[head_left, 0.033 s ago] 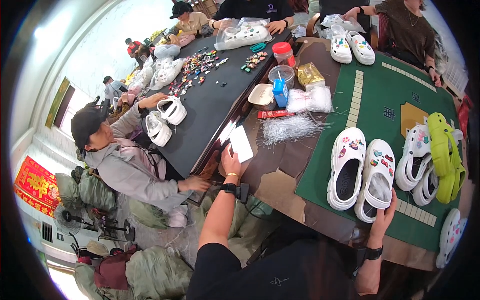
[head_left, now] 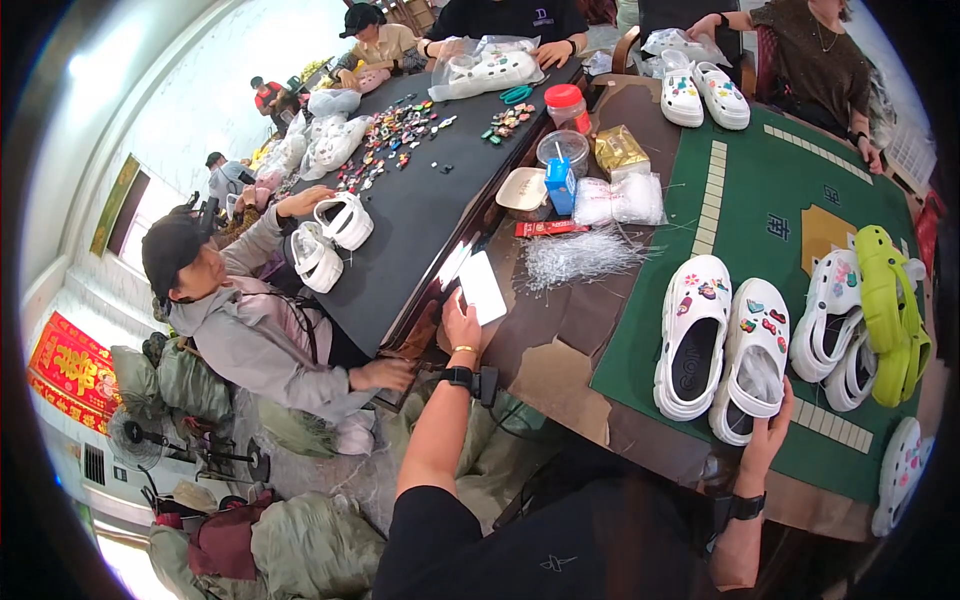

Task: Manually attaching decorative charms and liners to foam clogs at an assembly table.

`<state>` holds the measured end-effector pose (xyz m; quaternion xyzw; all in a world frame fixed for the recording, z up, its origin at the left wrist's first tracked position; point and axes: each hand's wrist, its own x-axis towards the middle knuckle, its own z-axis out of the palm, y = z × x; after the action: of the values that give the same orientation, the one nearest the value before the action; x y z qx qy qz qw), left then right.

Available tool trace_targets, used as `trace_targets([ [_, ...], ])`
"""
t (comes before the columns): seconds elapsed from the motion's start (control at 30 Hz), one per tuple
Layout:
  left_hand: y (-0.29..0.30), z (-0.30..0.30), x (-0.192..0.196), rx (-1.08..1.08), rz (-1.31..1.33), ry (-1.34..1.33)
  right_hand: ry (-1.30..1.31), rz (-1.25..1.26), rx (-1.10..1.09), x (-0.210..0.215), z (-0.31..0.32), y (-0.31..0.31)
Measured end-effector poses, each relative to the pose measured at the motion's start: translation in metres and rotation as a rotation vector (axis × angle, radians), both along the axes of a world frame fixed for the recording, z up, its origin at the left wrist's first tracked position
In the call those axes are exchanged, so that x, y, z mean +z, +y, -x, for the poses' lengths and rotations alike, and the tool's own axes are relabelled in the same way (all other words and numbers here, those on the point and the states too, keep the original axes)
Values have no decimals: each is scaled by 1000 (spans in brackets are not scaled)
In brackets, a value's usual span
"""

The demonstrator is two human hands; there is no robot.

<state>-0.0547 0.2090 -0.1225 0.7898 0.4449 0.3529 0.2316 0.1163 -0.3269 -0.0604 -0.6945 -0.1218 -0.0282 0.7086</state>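
My left hand [head_left: 461, 326] grips the lower edge of a flat white rectangle [head_left: 484, 288], perhaps a card or a phone, over the table's corner. On the green mat lie two white clogs with colourful charms. My right hand [head_left: 768, 428] is closed round the heel strap side of the right-hand clog [head_left: 752, 350]; some fingers are hidden behind it. Clear plastic shows inside that clog. Its mate [head_left: 693, 335] rests close on its left, untouched. Farther right stand more white clogs [head_left: 832, 310] and a lime-green pair [head_left: 886, 310].
Clear plastic fasteners [head_left: 580, 260], a blue carton [head_left: 560, 186] and a red-lidded jar [head_left: 568, 107] crowd the table's middle. Charms [head_left: 395, 140] are scattered over the black table. At left a co-worker in a grey jacket [head_left: 250, 335] touches white clogs [head_left: 345, 220]. Sacks [head_left: 315, 550] lie on the floor.
The lower hand of the co-worker in grey has shifted slightly to the left. My own hands and the clogs stay in place.
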Motion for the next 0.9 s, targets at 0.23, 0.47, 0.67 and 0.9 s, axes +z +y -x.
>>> trace_targets([
  [0.23, 3, -4, 13, -53, -79, 36, -13, -6, 11, 0, 0, -1],
  [0.47, -1, -6, 9, -59, -109, -19, 3, -7, -3, -2, 0, 0],
  [0.67, -4, -7, 12, -64, -114, -41, -14, -14, 5, -4, -1, -2],
  [0.9, 2, -5, 5, -114, -139, -68, -1, -4, -12, -3, 0, 0],
])
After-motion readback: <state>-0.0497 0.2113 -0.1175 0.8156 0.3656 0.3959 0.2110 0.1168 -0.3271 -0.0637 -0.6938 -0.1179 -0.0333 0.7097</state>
